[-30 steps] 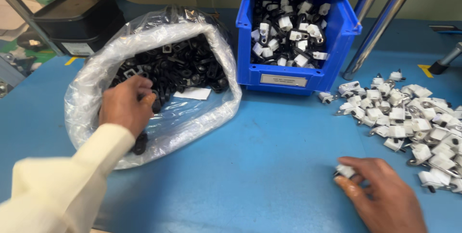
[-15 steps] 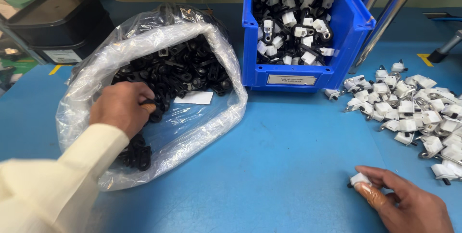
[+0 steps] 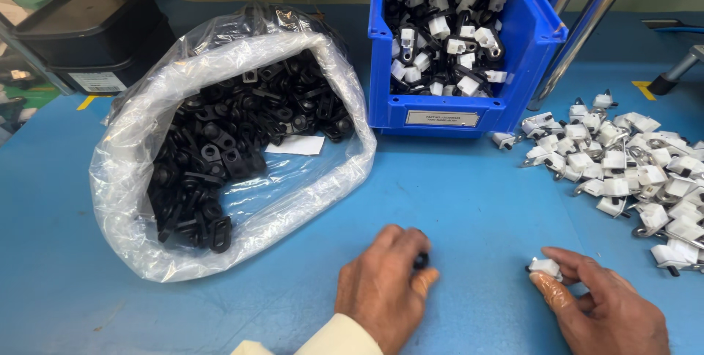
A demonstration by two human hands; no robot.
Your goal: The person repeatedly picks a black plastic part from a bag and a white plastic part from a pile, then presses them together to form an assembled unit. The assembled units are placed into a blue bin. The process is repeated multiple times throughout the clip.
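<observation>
Two parts are in hand, one per hand, so I judge the step as bringing a black clip and a white piece together for mating. My left hand (image 3: 385,285) sits at 6 o'clock on the blue table (image 3: 469,194), knuckles up, fingers curled and pressed together on a small black clip (image 3: 421,260) pinched between thumb and fingertips. My right hand (image 3: 605,307) lies at 5 o'clock, palm down, thumb and forefinger pinching a white piece (image 3: 545,268) that touches the table. The hands are near each other but apart.

Next move, as I judge it: close the gap, turn both parts so the mating faces line up, then press.

Stock positions: bag (image 3: 220,142) of black clips at 10 o'clock, blue bin (image 3: 455,116) of mixed black-and-white parts at 12 o'clock, loose white pile (image 3: 631,164) at 3 o'clock.
</observation>
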